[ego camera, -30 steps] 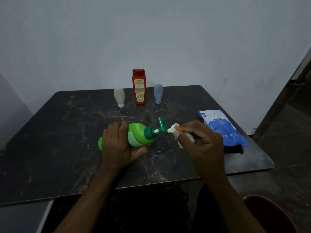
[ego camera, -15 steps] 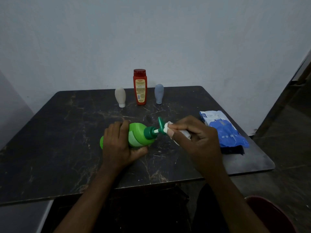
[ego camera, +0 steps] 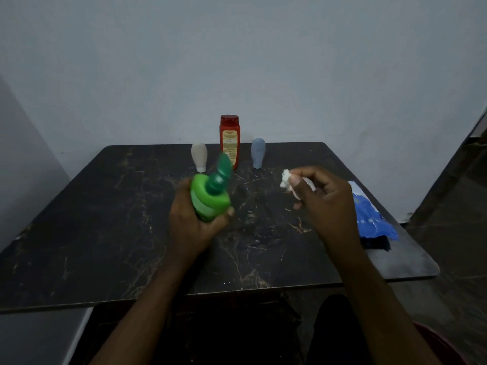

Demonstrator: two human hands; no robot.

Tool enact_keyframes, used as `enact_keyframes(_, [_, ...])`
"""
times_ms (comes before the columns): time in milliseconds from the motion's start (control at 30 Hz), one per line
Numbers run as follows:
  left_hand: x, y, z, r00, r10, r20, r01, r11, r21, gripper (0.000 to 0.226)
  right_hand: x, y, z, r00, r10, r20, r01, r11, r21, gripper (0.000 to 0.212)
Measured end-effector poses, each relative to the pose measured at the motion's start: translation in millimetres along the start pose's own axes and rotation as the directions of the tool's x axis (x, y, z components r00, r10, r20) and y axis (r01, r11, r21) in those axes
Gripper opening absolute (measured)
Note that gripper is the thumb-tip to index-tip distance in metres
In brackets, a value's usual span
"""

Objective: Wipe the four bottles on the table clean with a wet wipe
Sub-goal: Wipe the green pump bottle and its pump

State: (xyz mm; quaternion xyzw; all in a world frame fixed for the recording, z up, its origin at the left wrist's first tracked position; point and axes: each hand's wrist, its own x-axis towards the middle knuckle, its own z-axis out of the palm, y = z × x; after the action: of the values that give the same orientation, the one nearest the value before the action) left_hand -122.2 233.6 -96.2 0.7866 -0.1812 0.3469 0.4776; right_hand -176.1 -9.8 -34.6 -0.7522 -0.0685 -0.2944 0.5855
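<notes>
Where grey walls (ego camera: 237, 61) meet, dark veined table (ego camera: 105, 219)

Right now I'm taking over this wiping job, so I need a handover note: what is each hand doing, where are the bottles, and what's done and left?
Left hand: grip around the green pump bottle, held up, pump pointing away.
Right hand: pinches the crumpled wet wipe, clear of the bottle.
Red bottle, beige bottle and blue-grey bottle stand at the table's far edge; wipes pack on the right.
Done: the pump head was being wiped a second ago.
Left: probably the three standing bottles.
</notes>
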Motion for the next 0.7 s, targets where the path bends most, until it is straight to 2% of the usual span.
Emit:
enact_keyframes(67, [10.4,13.4,3.9,0.956,-0.251,-0.153,0.208,0.945,-0.252,0.054,-9.1,5.6,2.0,0.993,0.116,0.004,-0.115,0.990,0.076,0.012])
enact_keyframes(133, [20.8,22.2,7.6,0.824,-0.527,-0.210,0.373,0.783,-0.498,0.039,-19.0,9.8,5.3,0.979,0.202,0.027,-0.204,0.966,0.156,0.008])
enact_keyframes(167, [24.1,23.8,7.8,0.737,-0.660,-0.143,0.441,0.631,-0.638,0.036,-23.8,13.0,6.8,0.973,0.227,0.036,-0.230,0.957,0.179,0.007])
enact_keyframes(200, [25.4,23.8,8.0,0.640,-0.768,-0.019,0.497,0.433,-0.752,0.037,-29.2,15.7,8.3,0.968,0.245,0.049,-0.250,0.948,0.197,0.006])
enact_keyframes(267, [22.1,24.4,6.7,0.461,-0.855,0.236,0.542,0.060,-0.838,0.043,-41.3,18.7,12.4,0.961,0.266,0.073,-0.276,0.932,0.234,0.007])
enact_keyframes(300, [18.9,25.2,6.4,0.401,-0.857,0.323,0.540,-0.063,-0.840,0.049,-47.6,19.5,14.8,0.963,0.259,0.077,-0.270,0.934,0.235,0.008])
enact_keyframes(333, [15.8,28.2,6.5,0.366,-0.848,0.382,0.534,-0.144,-0.833,0.054,-53.6,19.6,17.8,0.966,0.246,0.078,-0.258,0.941,0.221,0.011])
enact_keyframes(467, [6.7,35.5,14.1,0.298,-0.824,0.482,0.533,-0.275,-0.800,0.062,-68.0,8.9,26.3,0.990,0.112,0.085,-0.128,0.968,0.215,0.016])
enact_keyframes(567, [2.0,40.9,19.6,0.261,-0.832,0.489,0.516,-0.308,-0.799,0.071,-72.5,-2.3,30.4,0.998,0.016,0.068,-0.021,0.997,0.074,0.023])
enact_keyframes(633, [0.7,45.7,21.6,0.241,-0.842,0.482,0.504,-0.316,-0.804,0.063,-73.0,-8.2,33.3,0.999,0.005,0.038,-0.005,1.000,0.017,0.027])
enact_keyframes(700, [-1.1,49.3,22.6,0.236,-0.841,0.486,0.498,-0.325,-0.804,0.054,-71.7,-8.0,34.0,0.996,-0.084,0.002,0.084,0.994,-0.069,0.023])
